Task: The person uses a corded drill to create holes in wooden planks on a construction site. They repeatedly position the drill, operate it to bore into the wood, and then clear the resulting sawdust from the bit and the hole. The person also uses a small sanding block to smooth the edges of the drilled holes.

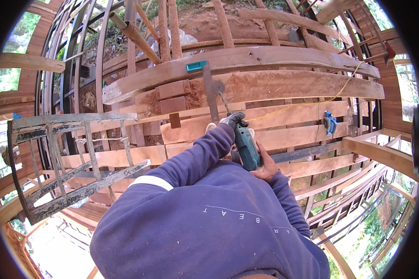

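A teal power drill (247,148) points away from me, held in both hands. My left hand (236,120), in a dark glove, is wrapped around its front end. My bare right hand (266,162) grips its rear; part of that grip is hidden behind the tool. A long spiral drill bit (224,101) reaches to a grey disc (218,87) on a sawdust-covered wooden beam (274,86); whether the tip is in the wood I cannot tell. Just left of the bit lies a try square with a steel blade (211,100) and teal handle (196,66).
Small wood blocks (172,96) sit left of the square. A worn, paint-marked ladder (88,139) stands at left. A yellow cord (312,102) crosses the beams to the right, near a blue tool (330,123). Gaps between planks show reddish ground below.
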Available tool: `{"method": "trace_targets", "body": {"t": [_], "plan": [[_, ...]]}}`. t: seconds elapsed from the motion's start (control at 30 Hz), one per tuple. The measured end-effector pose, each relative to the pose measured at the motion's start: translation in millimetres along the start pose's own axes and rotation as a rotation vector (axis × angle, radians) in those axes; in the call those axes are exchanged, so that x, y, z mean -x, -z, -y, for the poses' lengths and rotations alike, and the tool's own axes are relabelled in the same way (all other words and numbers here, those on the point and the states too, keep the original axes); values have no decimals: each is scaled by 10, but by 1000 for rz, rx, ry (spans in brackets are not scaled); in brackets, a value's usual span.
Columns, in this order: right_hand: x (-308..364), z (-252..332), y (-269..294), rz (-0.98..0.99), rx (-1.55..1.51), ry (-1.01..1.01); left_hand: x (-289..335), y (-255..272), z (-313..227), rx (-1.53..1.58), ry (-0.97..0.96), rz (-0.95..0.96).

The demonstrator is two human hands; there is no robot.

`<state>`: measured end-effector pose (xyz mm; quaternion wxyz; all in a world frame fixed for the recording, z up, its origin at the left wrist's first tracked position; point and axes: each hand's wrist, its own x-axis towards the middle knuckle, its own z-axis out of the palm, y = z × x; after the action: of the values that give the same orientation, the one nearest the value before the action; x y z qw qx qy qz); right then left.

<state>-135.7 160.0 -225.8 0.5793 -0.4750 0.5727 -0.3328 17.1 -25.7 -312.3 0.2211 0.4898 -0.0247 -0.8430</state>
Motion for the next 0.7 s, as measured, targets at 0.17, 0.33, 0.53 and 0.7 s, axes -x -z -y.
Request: {"method": "trace_targets", "body": {"t": [0.17, 0.33, 0.53, 0.7], "plan": [[-179, -341, -302, -203, 233, 3, -351, 190, 76, 134, 58, 16], [-401, -550, -576, -387, 201, -84, -713, 322, 32, -27, 68, -70], [-509, -697, -596, -461, 296, 6, -824, 373, 26, -30, 115, -42], [-587, -636, -576, -446, 292, -26, -919, 408, 4, -40, 117, -85]]}}
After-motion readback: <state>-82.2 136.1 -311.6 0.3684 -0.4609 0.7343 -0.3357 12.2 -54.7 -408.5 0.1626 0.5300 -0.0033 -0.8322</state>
